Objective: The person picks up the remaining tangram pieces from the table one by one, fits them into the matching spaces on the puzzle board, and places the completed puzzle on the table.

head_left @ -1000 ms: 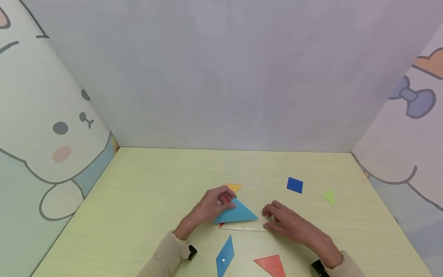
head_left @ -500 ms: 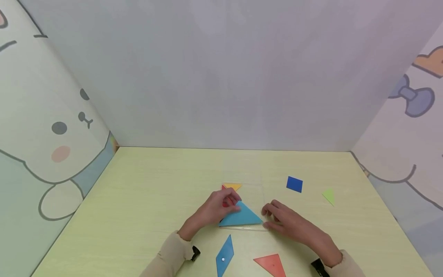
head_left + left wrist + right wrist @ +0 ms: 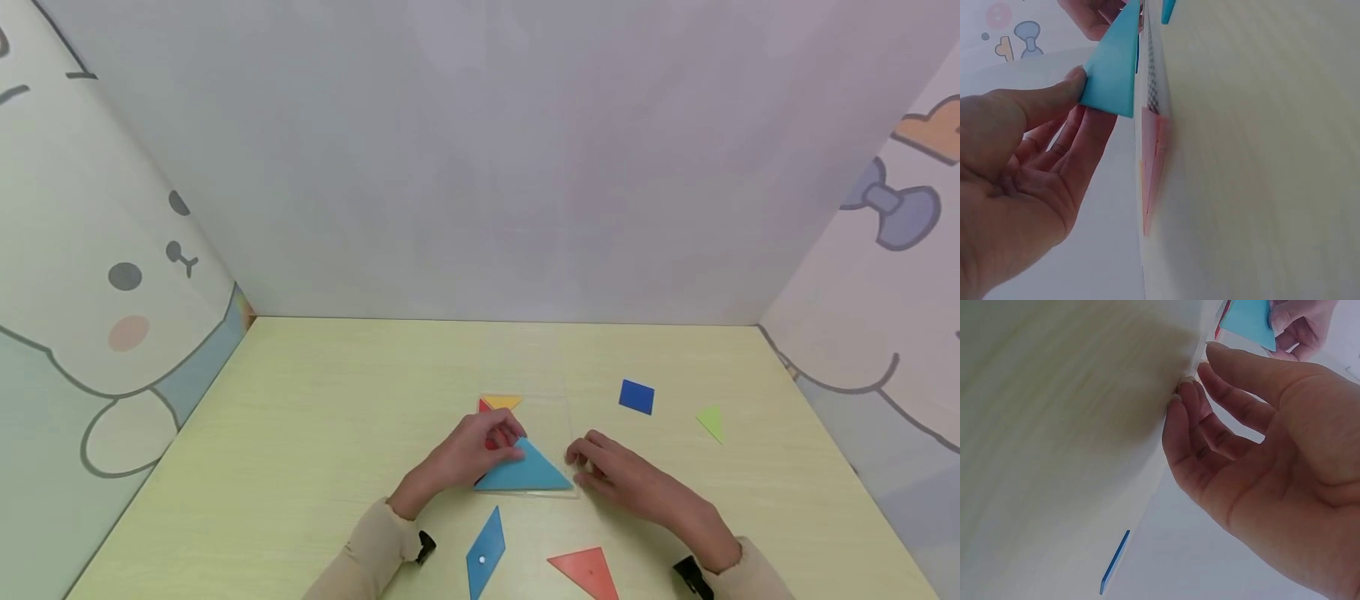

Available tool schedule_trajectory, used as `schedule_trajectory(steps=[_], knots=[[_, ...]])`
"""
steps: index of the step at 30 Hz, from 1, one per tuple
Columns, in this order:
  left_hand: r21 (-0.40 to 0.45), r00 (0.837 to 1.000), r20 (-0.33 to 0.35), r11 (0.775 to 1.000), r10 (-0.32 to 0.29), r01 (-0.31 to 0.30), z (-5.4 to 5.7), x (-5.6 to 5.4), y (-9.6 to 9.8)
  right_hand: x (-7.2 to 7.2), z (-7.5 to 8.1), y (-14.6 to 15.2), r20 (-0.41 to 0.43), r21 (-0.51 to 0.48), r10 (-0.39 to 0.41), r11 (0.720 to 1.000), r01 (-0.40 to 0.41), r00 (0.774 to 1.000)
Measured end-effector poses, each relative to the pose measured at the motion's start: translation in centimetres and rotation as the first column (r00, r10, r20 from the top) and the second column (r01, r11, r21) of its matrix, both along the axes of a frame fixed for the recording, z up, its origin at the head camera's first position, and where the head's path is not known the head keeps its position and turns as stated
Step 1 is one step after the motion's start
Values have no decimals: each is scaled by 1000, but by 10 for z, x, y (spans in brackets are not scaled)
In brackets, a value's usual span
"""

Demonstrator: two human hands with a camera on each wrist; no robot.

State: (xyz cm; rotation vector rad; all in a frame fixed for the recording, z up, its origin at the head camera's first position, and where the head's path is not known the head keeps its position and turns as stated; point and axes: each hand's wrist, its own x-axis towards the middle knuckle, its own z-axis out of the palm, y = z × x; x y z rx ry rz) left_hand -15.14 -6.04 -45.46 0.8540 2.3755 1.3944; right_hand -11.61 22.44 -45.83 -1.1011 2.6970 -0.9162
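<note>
Left hand [image 3: 471,450] pinching the teal triangle [image 3: 531,472] over the clear case [image 3: 545,417], packing stage I reckon.
Thumb and fingers are clamped on it, tilted, long edge along the near side; my right hand [image 3: 613,473] is loosely curled, thumb apart, at the case's right edge. I'd say lower it flat, then let go. Yellow piece [image 3: 502,402] and red piece [image 3: 483,407] seem to sit in the far-left corner; blue piece [image 3: 488,542], coral piece [image 3: 589,569], navy square [image 3: 637,397] and lime piece [image 3: 712,422] are outside.

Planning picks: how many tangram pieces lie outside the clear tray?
4: in the head view, dark blue square and light green triangle at right, blue parallelogram and red triangle at bottom. Others may be hidden.
</note>
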Motion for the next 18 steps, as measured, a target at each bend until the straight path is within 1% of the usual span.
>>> schedule_trajectory(steps=[5, 9, 14, 18], knots=[[-2, 1000, -10, 1000, -14, 14, 0, 0, 1, 0, 0, 0, -2, 4, -3, 1000, 3, 1000], [-23, 1000, 8, 1000, -9, 9, -1, 1, 2, 1, 0, 0, -16, 3, 2, 1000, -2, 1000], [-48, 1000, 31, 999, -5, 7, 0, 2, 3, 0, 0, 0, -5, 1, 7, 1000, -7, 1000], [-63, 999, 32, 998, 5, -3, 0, 2, 4, 1, 1, -1, 7, 4, -1, 1000, 1, 1000]])
